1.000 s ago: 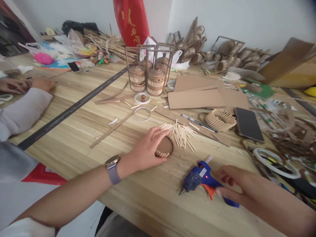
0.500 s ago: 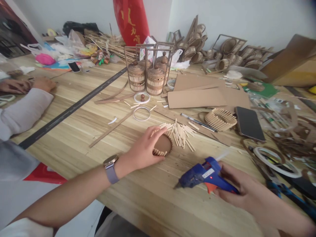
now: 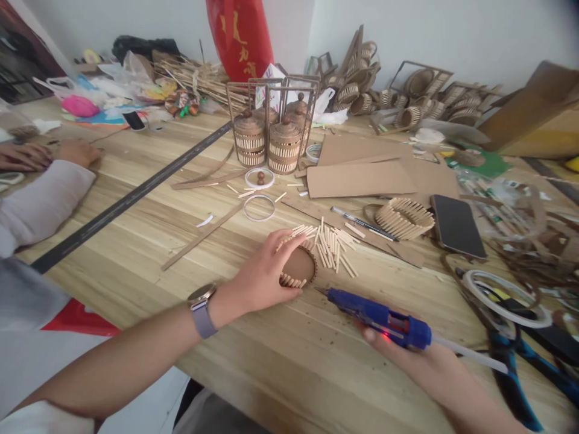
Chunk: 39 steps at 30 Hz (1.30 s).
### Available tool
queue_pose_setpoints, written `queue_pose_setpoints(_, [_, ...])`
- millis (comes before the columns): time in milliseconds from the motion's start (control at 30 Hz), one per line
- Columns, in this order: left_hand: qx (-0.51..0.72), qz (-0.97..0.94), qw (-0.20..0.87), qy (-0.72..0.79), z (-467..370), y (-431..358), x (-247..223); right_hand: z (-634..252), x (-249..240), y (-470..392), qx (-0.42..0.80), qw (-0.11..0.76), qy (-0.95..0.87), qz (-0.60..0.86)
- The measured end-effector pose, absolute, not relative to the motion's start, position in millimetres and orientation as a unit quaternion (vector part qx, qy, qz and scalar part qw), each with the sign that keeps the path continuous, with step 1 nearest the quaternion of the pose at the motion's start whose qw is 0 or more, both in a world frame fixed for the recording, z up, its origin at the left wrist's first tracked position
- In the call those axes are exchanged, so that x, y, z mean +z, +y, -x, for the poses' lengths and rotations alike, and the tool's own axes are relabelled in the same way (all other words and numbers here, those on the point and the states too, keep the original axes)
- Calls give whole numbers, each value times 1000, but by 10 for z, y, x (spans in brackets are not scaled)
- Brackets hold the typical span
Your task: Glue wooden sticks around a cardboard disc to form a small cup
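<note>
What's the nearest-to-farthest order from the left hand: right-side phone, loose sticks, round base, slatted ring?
1. Round base: in the left hand's grasp.
2. Loose sticks: just right of the base, slightly farther back.
3. Slatted ring: farther right.
4. Right-side phone: right of the ring.

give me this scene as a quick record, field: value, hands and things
left hand: fingers curved around the round base
right hand: holding the glue gun
glue gun: nozzle towards the base, not touching it
base: brown, short sticks along part of its edge
near the base: loose sticks in a pile
to the right: stick ring, phone
farther back: lidded pots in frames
far left: another person's hands
</note>
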<state>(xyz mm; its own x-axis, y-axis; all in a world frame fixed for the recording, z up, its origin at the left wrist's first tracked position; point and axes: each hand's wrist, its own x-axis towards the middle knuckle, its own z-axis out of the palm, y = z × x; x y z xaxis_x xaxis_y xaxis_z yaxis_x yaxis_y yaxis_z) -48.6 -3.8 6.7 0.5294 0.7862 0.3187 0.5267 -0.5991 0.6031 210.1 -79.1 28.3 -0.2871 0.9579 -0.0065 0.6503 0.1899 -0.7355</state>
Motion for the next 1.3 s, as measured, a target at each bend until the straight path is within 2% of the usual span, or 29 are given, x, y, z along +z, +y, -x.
queue_pose_setpoints(133, [298, -846, 221, 383, 481, -33, 64, -2045, 216, -844, 302, 215, -748, 550])
queue_pose_setpoints(500, [308, -849, 221, 370, 476, -29, 51, -1878, 211, -828, 248, 251, -770, 531])
queue_pose_setpoints(1300, [301, -852, 216, 369, 475, -32, 50, -1881, 161, -839, 179, 243, -804, 512])
